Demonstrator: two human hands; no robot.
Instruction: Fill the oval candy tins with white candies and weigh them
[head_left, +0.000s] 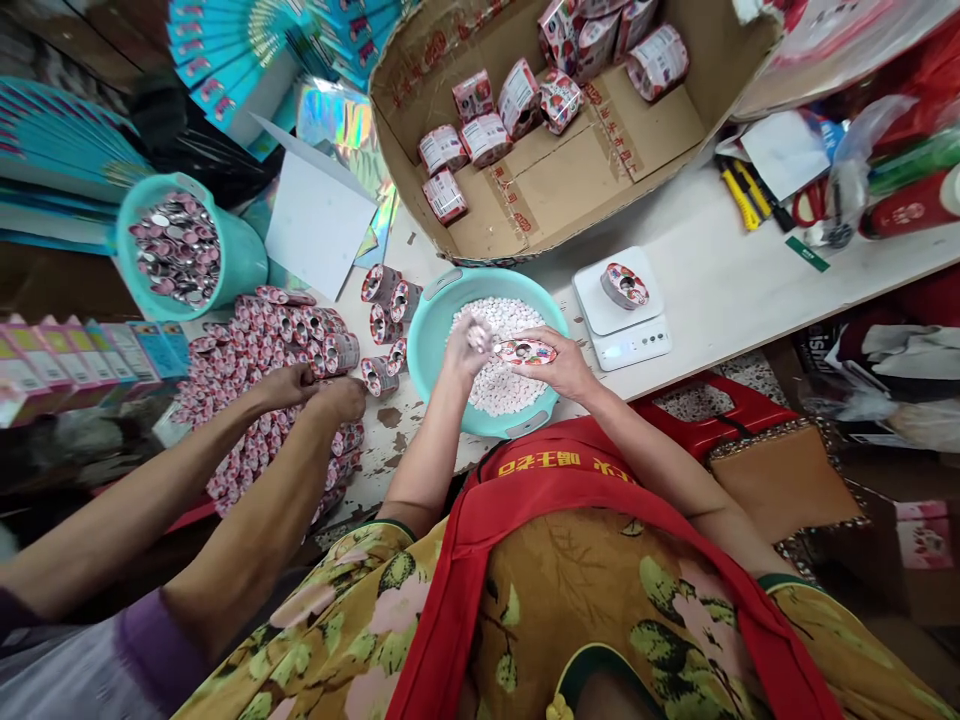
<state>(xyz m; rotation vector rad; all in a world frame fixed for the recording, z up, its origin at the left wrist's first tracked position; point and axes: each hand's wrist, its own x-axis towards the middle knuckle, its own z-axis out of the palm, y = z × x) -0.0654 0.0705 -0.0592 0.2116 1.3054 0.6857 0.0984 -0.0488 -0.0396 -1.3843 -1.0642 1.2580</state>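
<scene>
The printed canister (534,354) is over the turquoise basin (429,372), gripped at its side by the right hand (566,364), with the open hole in its patterned end facing the camera. Just beside it, the left hand (471,346) has its fingers curled around what look like white pellets (504,396) (motion blur hides how many). The same pellets cover the basin's floor under both hands.

Filling seems to be the step in hand, and it calls for a firm but light grip on the canister's wall, with no finger across the hole. The pellets would best be fed a few at a time, since the opening looks narrow and a full palm could jam it. Working low over the basin is sound, as any stray pellet should drop back among the others.

To the right of the basin, a white digital scale (637,346) bears another canister (627,287); a steady, level placing there would give the truest reading. On the other side, a small group of canisters (380,284) stands within easy reach, near a co-worker's hands (343,400), so the left elbow should be held in. Beyond the basin, a cardboard box (551,213) holds more wrapped canisters.
</scene>
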